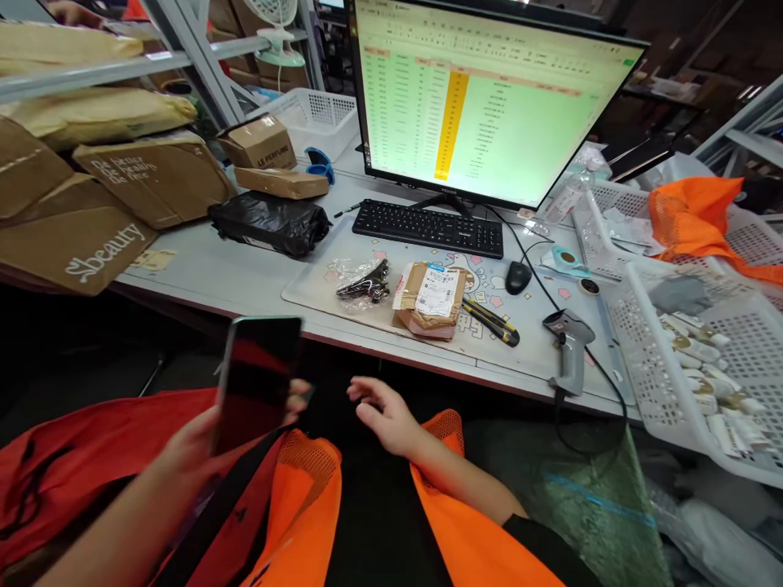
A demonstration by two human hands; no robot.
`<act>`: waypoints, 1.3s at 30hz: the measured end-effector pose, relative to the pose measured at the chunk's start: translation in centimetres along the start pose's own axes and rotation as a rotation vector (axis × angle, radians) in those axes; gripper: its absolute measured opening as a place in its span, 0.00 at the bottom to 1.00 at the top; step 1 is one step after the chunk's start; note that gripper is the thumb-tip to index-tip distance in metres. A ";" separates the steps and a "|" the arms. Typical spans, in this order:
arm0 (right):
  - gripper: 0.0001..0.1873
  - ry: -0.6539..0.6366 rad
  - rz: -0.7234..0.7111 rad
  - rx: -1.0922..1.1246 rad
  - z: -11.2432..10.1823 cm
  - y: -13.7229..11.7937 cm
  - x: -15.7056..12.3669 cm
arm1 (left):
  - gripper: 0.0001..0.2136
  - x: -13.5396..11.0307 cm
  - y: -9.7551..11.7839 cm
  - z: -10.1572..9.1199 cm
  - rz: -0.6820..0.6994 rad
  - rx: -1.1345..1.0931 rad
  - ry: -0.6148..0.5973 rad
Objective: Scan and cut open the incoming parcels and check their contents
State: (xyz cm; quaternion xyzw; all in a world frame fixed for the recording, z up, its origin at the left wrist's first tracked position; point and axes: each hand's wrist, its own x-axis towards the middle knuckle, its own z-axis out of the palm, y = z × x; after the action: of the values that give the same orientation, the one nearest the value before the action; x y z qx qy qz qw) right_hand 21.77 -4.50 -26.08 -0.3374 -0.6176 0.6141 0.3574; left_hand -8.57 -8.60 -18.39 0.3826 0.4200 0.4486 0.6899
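My left hand (201, 436) is wrapped round a smartphone (260, 379), held upright over my lap with its dark screen towards me. My right hand (385, 416) hovers before the table edge with fingers apart and nothing in them. Beyond it on the desk mat lies a small brown parcel (431, 302) with a white label. A clear plastic bag with a black item (364, 284) rests left of the parcel. Against the parcel's right side lies a yellow and black utility knife (491, 320).
Behind the mat stand a keyboard (428, 228) and a monitor (489, 106). A mouse (518, 277) and a corded barcode scanner (570, 350) are to the right, beside a white basket (654, 399) of small tubes. Cardboard boxes (156, 175) and a black package (269, 222) occupy the left.
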 end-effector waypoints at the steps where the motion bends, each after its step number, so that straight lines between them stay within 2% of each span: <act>1: 0.36 0.047 -0.085 0.078 -0.3 -1.4 0.0 | 0.29 2.1 -0.7 2.3 -0.082 -0.161 -0.094; 3: 0.49 0.146 -0.165 0.164 -0.9 -3.7 0.4 | 0.33 5.8 -2.0 6.2 -0.141 -0.408 -0.257; 5: 0.56 0.251 -0.143 0.187 -1.6 -5.2 1.0 | 0.27 8.3 -3.2 8.9 -0.242 -0.522 -0.366; 8: 0.58 0.419 -0.057 0.210 -2.3 -5.8 1.1 | 0.20 10.1 -4.5 11.1 -0.296 -0.509 -0.433; 9: 0.57 0.462 -0.038 0.222 -2.4 -5.8 0.9 | 0.23 10.3 -4.8 11.5 -0.271 -0.469 -0.428; 12: 0.52 0.548 -0.037 0.227 -2.3 -5.7 -0.1 | 0.37 10.4 -5.5 11.7 -0.204 -0.319 -0.420; 16: 0.46 0.620 -0.069 0.203 -1.9 -6.0 -1.2 | 0.40 10.5 -6.1 10.8 -0.219 -0.229 -0.483; 24: 0.41 0.646 0.046 0.079 -1.6 -5.8 -1.0 | 0.40 10.2 -6.9 9.0 -0.224 -0.228 -0.526; 27: 0.40 0.710 0.073 0.047 -1.6 -5.5 -0.6 | 0.39 10.4 -7.3 8.8 -0.206 -0.238 -0.530; 29: 0.38 0.730 0.065 0.039 -1.7 -5.4 -0.5 | 0.40 10.6 -7.7 8.7 -0.193 -0.247 -0.534; 33: 0.35 0.667 0.016 0.088 -2.2 -5.6 -0.5 | 0.40 10.9 -8.3 8.9 -0.196 -0.293 -0.538; 39: 0.35 0.664 0.062 0.097 -2.8 -5.4 -0.8 | 0.36 10.8 -6.8 9.8 -0.244 -0.302 -0.506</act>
State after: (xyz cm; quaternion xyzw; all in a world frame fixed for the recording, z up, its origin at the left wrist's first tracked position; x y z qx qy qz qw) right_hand 24.71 -3.88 -20.69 -0.5201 -0.4269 0.5099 0.5359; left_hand 5.14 -2.02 -23.64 0.3219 0.2068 0.3104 0.8702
